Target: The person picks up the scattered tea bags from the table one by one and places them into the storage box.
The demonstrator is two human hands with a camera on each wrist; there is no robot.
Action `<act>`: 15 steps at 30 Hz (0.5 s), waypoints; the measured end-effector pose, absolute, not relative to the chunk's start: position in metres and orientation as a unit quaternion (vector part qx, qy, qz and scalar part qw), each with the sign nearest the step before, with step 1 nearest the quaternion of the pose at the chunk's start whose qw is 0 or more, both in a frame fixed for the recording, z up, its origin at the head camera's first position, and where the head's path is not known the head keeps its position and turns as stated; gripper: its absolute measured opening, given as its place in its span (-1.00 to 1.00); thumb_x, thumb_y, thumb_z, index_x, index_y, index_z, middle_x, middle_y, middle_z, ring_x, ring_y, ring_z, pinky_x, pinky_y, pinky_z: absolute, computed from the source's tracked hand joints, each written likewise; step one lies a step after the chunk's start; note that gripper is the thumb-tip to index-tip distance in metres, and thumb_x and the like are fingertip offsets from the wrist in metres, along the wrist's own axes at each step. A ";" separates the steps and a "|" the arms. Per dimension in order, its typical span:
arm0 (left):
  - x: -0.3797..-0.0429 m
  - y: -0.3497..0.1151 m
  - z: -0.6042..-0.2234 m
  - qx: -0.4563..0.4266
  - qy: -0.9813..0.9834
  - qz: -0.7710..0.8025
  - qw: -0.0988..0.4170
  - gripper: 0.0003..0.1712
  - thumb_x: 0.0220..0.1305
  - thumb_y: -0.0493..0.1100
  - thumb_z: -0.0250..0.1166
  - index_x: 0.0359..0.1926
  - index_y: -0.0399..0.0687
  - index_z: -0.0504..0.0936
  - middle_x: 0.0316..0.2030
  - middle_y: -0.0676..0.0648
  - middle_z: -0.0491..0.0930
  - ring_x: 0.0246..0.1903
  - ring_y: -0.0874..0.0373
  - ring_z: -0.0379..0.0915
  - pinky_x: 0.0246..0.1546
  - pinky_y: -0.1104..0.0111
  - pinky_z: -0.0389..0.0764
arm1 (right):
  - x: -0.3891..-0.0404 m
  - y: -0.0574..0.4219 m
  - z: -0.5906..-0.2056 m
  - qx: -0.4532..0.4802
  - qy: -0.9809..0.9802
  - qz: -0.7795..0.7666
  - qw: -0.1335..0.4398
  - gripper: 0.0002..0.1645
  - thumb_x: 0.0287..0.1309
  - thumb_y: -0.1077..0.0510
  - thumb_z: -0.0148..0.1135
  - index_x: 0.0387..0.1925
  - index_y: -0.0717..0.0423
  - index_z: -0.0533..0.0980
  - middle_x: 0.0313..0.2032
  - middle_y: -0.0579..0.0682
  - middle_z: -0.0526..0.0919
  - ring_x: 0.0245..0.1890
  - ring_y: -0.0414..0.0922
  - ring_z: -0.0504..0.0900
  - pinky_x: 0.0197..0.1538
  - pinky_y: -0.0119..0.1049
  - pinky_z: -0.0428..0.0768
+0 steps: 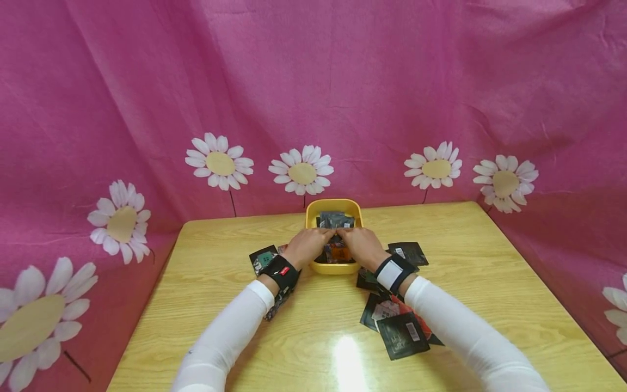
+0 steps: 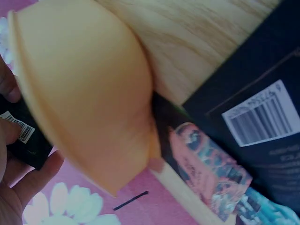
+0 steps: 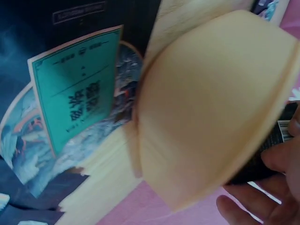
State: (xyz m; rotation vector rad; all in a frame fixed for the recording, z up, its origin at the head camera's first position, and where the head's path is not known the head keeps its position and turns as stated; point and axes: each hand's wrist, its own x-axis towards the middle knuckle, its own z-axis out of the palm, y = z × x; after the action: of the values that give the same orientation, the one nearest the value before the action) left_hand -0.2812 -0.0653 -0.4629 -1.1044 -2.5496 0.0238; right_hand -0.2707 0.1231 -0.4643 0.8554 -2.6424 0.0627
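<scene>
A yellow box [image 1: 335, 269] stands near the table's back edge, with several dark sachets [image 1: 335, 219] and an orange-printed one [image 1: 339, 253] inside. Over it my left hand [image 1: 308, 245] and right hand [image 1: 362, 245] meet, fingertips close together. In the left wrist view, the left fingers pinch a flat black sachet [image 2: 35, 145] with a white barcode label, just beyond the box's rim. The right wrist view has my right thumb and fingers gripping a black sachet [image 3: 253, 168], also barcoded. Whether both hands hold the same sachet I cannot tell.
Left of the box lie a black sachet with a green label [image 1: 264, 258] and others partly under the left wrist. To the right are a black sachet [image 1: 410, 253] and an overlapping pile [image 1: 404, 336] by the right forearm. A pink flowered curtain [image 1: 343, 81] surrounds the wooden table [image 1: 313, 337].
</scene>
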 end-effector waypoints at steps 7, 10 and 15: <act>-0.282 -0.065 -0.474 -0.392 -0.907 0.037 0.145 -0.66 0.34 -0.25 0.20 0.10 -0.02 0.67 -0.14 -0.01 0.73 -0.24 0.11 0.66 -0.03 0.14 0.60 | -0.273 0.127 -0.473 0.320 -0.934 0.003 0.161 -0.62 0.09 0.19 0.35 0.00 0.09 0.62 -0.10 0.06 0.74 -0.21 0.03 0.72 0.19 0.12 0.45; -0.282 -0.066 -0.473 -0.380 -0.919 0.029 0.101 -0.63 0.35 -0.12 0.19 0.13 -0.04 0.65 -0.03 -0.01 0.70 -0.06 0.12 0.63 0.26 -0.01 0.37 | -0.272 0.130 -0.470 0.313 -0.938 0.021 0.146 -0.55 0.12 0.09 0.33 0.07 0.10 0.61 -0.03 0.05 0.71 -0.14 0.03 0.71 0.28 0.18 0.33; -0.281 -0.070 -0.469 -0.360 -0.932 0.009 0.041 -0.37 0.29 0.10 0.19 0.31 -0.05 0.50 0.25 -0.05 0.50 0.26 0.01 0.40 0.39 -0.10 0.09 | -0.268 0.133 -0.464 0.294 -0.949 0.046 0.102 -0.39 0.11 -0.02 0.34 0.19 0.10 0.56 0.08 0.09 0.66 0.01 0.07 0.66 0.36 0.25 0.17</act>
State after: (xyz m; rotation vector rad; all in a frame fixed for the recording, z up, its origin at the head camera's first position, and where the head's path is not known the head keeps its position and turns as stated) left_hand -0.2806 -0.0702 -0.4694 -1.1019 -2.8533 0.0275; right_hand -0.2680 0.1329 -0.4637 0.8669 -2.8032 0.1353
